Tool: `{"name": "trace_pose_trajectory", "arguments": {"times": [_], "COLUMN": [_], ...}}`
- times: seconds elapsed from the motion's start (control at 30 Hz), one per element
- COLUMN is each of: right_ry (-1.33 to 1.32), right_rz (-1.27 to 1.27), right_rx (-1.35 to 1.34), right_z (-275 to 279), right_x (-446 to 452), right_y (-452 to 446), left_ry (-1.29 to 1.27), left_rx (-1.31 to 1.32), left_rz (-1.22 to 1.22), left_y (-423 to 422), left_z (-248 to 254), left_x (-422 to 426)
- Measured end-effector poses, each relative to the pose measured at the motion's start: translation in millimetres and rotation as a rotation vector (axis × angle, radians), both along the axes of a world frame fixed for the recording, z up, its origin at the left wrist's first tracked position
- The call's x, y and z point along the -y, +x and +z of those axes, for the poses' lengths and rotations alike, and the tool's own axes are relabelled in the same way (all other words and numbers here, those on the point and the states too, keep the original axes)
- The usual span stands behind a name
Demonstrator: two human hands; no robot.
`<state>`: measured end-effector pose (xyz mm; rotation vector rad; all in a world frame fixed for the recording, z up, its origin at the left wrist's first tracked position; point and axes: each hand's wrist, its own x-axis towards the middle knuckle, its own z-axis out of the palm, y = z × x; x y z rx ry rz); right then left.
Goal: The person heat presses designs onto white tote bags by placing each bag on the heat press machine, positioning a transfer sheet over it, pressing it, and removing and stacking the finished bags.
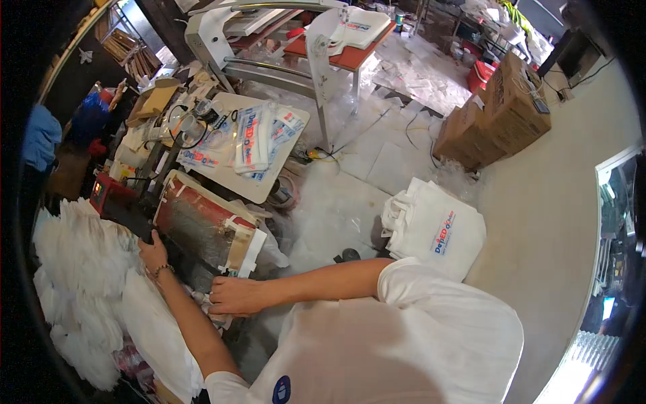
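A long black bar [185, 250] runs between a red-and-black machine [116, 198] and my right hand. My left hand [153, 253], with a bracelet at its wrist, is at the bar's left side, its fingers bent together; what they hold is hidden. My right hand [235, 296] is closed at the bar's near end, over something pale that I cannot make out. Beside the bar lies a tilted board [202, 225] with a red border, tape and a clear sheet. A large pile of thin white sheets [87, 283] lies left of my left hand.
Printed plastic bags [254, 138] lie on a cream board [282, 161]. A stack of printed white bags [437, 229] sits on the floor at right, below cardboard boxes [498, 114]. A metal frame [319, 74] and a red-topped table [356, 54] stand ahead. Cables cross the floor.
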<state>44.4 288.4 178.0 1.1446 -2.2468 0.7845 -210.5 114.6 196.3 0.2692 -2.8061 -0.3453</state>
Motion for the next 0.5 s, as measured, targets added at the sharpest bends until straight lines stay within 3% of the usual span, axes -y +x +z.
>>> {"name": "trace_pose_trajectory", "arguments": {"times": [0.27, 0.5], "right_ry": [0.015, -0.046], "right_rz": [0.004, 0.041], "right_rx": [-0.018, 0.017], "right_z": [1, 6], "right_x": [-2, -5], "right_y": [1, 1], "left_ry": [-0.002, -0.001], "left_rx": [0.026, -0.102], "left_rz": [0.018, -0.022], "left_y": [5, 17], "left_z": [5, 10], "left_x": [-4, -9]}}
